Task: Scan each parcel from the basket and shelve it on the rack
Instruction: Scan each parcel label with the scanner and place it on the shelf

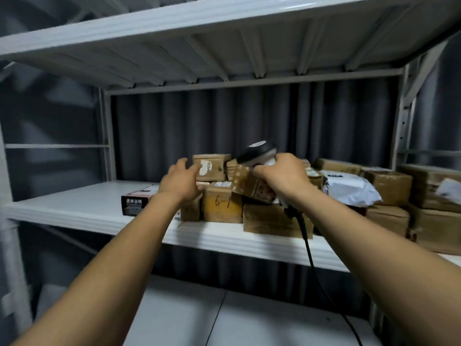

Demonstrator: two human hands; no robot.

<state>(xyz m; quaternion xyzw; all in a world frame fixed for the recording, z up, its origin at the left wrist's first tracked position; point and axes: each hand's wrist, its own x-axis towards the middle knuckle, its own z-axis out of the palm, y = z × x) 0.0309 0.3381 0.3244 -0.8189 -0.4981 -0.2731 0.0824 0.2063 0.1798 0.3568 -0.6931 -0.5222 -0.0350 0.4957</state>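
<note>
Left grip (182,181) released beside square cardboard box (214,164) | right grip (282,176) grasping rounded black scanner (259,152)

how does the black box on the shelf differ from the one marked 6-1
The black box is dark with printed white characters; the 6-1 box is plain brown cardboard with handwriting. The black box lies low on bare shelf at the left; the 6-1 box stands taller, wedged among other parcels. Both sit near the shelf's front edge.
</note>
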